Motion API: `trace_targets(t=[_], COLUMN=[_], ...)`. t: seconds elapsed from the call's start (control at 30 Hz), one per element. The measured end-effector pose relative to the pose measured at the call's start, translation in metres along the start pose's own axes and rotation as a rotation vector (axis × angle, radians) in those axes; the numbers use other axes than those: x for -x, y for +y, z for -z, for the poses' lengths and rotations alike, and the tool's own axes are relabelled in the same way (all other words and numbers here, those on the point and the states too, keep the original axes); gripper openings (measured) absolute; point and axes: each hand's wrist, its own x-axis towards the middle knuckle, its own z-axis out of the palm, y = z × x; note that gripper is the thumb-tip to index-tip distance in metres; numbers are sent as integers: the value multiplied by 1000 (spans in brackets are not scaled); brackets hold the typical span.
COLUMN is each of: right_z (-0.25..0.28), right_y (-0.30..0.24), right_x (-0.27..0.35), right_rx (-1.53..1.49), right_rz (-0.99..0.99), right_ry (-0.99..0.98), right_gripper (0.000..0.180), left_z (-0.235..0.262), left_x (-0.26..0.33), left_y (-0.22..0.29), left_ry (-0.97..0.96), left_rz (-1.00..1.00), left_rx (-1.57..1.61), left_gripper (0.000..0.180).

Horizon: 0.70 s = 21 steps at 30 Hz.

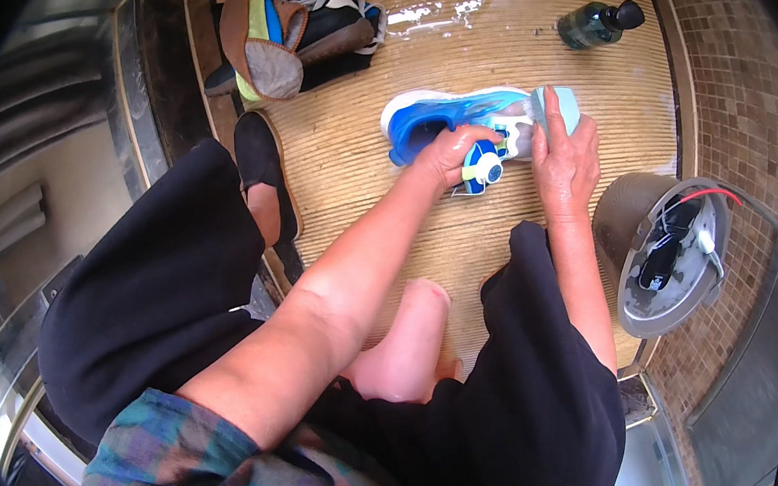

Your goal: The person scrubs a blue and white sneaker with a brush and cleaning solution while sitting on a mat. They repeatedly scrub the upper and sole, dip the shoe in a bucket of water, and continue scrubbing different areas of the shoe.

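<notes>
Shoe (441, 119), blue and white, lies on my wet ribbed floor (362, 144); left hand (457, 150) clamped on its collar, right hand (567, 153) pressing pale sponge (558, 104) against heel, fingers closed

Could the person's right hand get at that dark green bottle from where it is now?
Probably yes: the right hand rests on the blue sneaker, and bare wet floor lies between it and the bottle, though it would have to let go first.

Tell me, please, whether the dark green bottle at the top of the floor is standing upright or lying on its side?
Lying on its side: the bottle rests lengthwise on the ribbed floor, its black cap pointing right.
</notes>
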Motion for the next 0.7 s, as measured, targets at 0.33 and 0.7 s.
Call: trace_targets(t=[0.33, 0.7], right_z=[7, 16], right_y=[-16, -21], right_x=[10, 2], right_rx=[-20, -424], right_rz=[313, 28], right_ry=[49, -108], right_gripper=[56, 55], left_z=[6, 14], left_x=[0, -1], left_y=[-8, -11], left_ry=[-75, -157], left_rz=[-43, -169], left_rx=[14, -331], left_gripper=[19, 29])
